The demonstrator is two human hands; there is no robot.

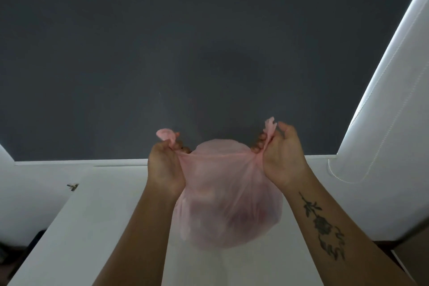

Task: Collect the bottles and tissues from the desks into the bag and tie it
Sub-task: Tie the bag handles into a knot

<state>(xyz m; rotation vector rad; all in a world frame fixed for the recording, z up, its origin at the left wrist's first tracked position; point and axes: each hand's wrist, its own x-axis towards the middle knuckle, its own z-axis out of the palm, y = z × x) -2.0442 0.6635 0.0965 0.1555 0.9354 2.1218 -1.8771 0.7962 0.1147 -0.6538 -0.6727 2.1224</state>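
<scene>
The thin translucent pink plastic bag [228, 204], bulging full, is held up over the white tabletop [92, 227] with one top corner pinched tight in the left hand [164, 167] and the other in the right hand [282, 158], so both ears probably should be crossed evenly and cinched gently to avoid tearing.

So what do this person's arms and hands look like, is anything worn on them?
Both forearms are bare, with no sleeves, gloves, rings or watch in view. The right forearm carries a dark tattoo of a long-stemmed flower with leaves. The left hand and right hand are unmarked.
</scene>
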